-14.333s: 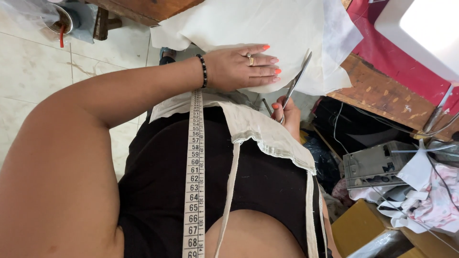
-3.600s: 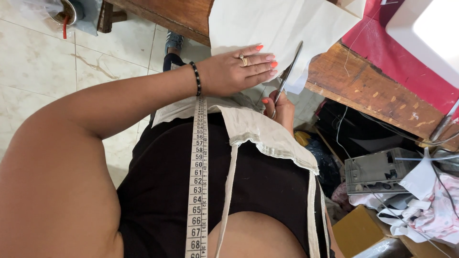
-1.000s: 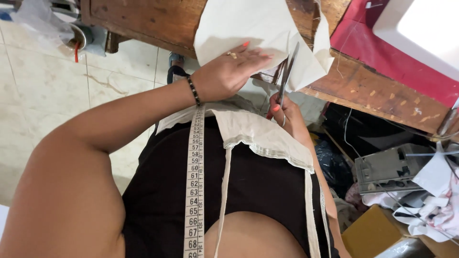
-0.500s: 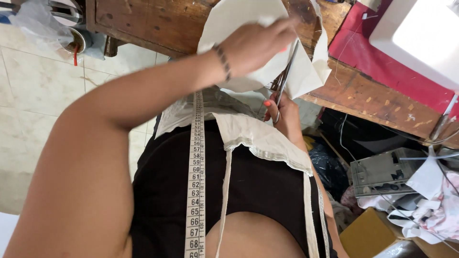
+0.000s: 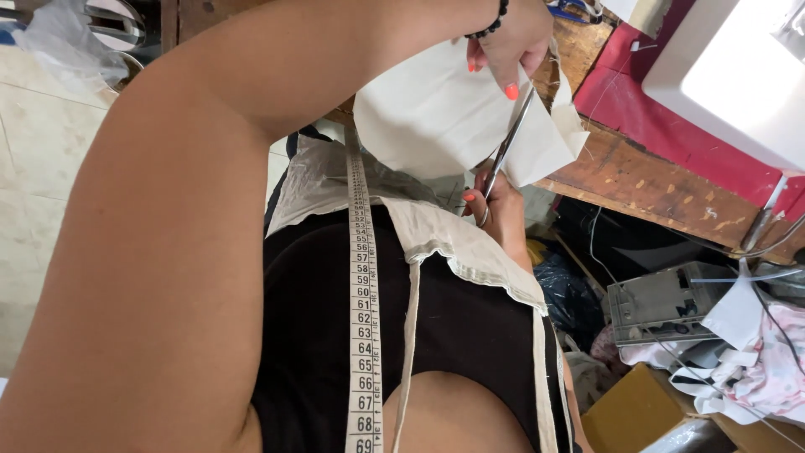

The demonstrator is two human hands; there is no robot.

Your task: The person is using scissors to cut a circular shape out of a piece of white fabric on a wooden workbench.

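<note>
The cloth [image 5: 436,117] is gripped by the left hand [image 5: 507,42]; scissors [image 5: 506,151] are clasped in the right hand [image 5: 501,210] near the counter [image 5: 662,180].

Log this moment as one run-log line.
left hand: pinching cream fabric piece | right hand: gripping scissors, blades at fabric edge | measuring tape: hanging down torso

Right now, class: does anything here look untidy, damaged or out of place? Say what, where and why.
Two things. Crumpled cloth and loose cables lie heaped beside a grey box at lower right, tangled rather than stacked. The wooden tabletop is scuffed and worn. The left hand holding pale fabric and the right hand's scissors look ordinary.
</note>
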